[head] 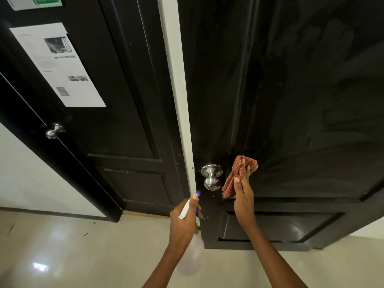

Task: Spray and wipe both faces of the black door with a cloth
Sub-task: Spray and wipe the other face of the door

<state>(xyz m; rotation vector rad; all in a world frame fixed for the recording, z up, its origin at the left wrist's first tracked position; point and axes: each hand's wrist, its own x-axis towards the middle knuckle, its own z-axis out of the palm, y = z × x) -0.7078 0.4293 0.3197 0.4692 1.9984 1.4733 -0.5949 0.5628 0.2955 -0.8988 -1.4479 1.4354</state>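
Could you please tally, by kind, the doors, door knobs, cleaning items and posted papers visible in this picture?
Black doors: 2, the near door and the far door
Silver knobs: 2, the near knob and the far knob
Cleaning items: 2, the spray bottle in the left hand and the checked cloth in the right hand
Posted papers: 2, the printed notice and the green-edged sign
Total: 8

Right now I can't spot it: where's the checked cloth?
In the head view, the right hand holds the checked cloth against the black door, just right of the silver doorknob.
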